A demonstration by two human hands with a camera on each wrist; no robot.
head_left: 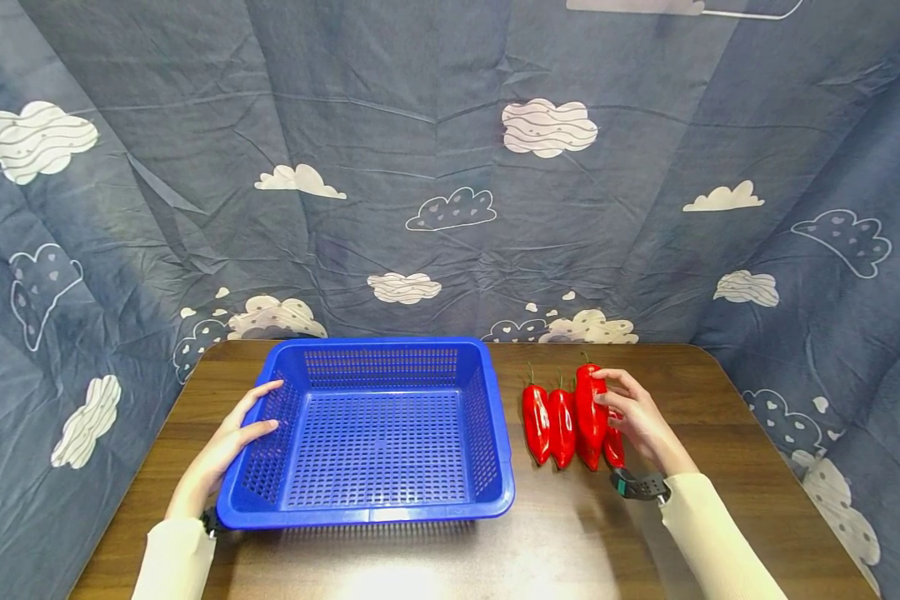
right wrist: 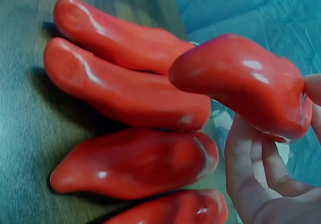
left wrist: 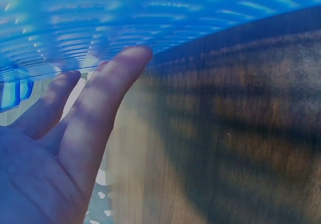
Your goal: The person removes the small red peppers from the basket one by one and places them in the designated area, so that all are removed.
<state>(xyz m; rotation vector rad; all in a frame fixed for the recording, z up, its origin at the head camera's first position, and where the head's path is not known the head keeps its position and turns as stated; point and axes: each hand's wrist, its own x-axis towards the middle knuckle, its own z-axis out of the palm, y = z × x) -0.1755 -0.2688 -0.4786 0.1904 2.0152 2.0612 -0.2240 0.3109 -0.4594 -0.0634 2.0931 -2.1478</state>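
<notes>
A blue plastic basket (head_left: 378, 515) with slotted walls stands at the left of the table. My left hand (head_left: 228, 442) holds its left side, with thumb and a finger over the rim in the head view. From the left wrist, the fingers (left wrist: 95, 113) reach out straight under the slotted wall. My right hand (head_left: 641, 425) pinches a glossy red pepper (head_left: 589, 412) near its stem end. In the right wrist view that pepper (right wrist: 241, 81) is raised above the others, its tip pointing away from the palm.
Several more red peppers lie side by side right of the basket, among them a leftmost pepper (head_left: 536, 423) and its neighbour (head_left: 562, 429). The brown wooden table (head_left: 705, 400) ends at a dark cloud-print curtain (head_left: 420, 167).
</notes>
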